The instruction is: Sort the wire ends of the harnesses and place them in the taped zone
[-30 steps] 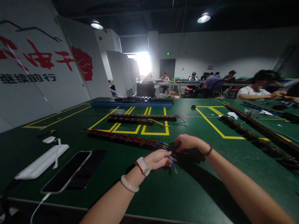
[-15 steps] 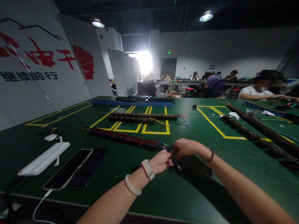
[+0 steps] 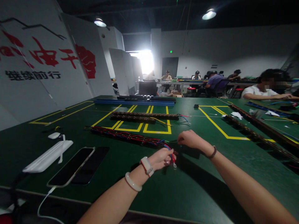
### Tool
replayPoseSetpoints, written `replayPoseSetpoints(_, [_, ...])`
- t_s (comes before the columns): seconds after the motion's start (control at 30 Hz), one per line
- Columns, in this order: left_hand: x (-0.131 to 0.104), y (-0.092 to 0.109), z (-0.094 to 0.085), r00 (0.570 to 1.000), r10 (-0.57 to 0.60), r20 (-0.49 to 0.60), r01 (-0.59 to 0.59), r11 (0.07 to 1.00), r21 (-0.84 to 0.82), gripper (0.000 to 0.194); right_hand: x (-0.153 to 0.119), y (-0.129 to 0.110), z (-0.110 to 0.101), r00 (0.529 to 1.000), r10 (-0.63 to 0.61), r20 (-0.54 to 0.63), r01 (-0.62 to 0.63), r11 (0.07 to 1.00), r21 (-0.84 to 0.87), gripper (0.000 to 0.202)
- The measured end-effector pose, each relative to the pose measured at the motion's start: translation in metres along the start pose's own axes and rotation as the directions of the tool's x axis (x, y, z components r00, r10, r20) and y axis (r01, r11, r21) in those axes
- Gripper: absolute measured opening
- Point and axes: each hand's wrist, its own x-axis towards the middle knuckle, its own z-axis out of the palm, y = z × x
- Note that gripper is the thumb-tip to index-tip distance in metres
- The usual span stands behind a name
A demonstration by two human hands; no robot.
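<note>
My left hand [image 3: 163, 158] is closed around a few red and blue wires [image 3: 168, 147] at the right end of a long wired strip [image 3: 128, 137]. A metal ring terminal [image 3: 174, 166] hangs out below the fingers. Up and to the right, my right hand [image 3: 190, 139] is pinched, its fingertips at the end of a thin green wire [image 3: 172, 142] that runs from the strip. The strip lies flat on the green table [image 3: 144, 177], with red and blue wires along its length. My fingers partly hide the wire ends.
Two shorter dark strips [image 3: 144, 116] with loose leads lie behind. Blue rails [image 3: 135, 102] are at the far edge. Two phones [image 3: 71, 166] and a white power strip [image 3: 49, 157] sit at left. More strips [image 3: 254, 133] and a seated co-worker [image 3: 261, 90] are at right.
My hands have come apart: the right has moved up and slightly right, away from the left. The red and blue wires in my left hand now show more clearly.
</note>
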Motion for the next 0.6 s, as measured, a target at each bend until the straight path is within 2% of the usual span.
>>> replayPoseSetpoints(0.27, [0.005, 0.003, -0.013, 0.996, -0.049, 0.079, 0.044, 0.997, 0.062, 0.026, 0.015, 0.014, 0.021, 0.972, -0.084, -0.219, 0.039, 0.978, -0.203, 0.016])
replayPoseSetpoints(0.47, [0.009, 0.002, -0.021, 0.987, -0.053, 0.154, 0.038, 0.994, 0.103, 0.023, 0.025, 0.024, 0.038, 0.956, -0.152, -0.251, 0.085, 0.962, -0.258, 0.02])
replayPoseSetpoints(0.6, [0.008, 0.002, -0.018, 0.988, -0.072, 0.135, 0.063, 0.996, 0.064, 0.022, 0.025, 0.022, 0.04, 0.954, -0.19, -0.231, 0.118, 0.949, -0.293, 0.014])
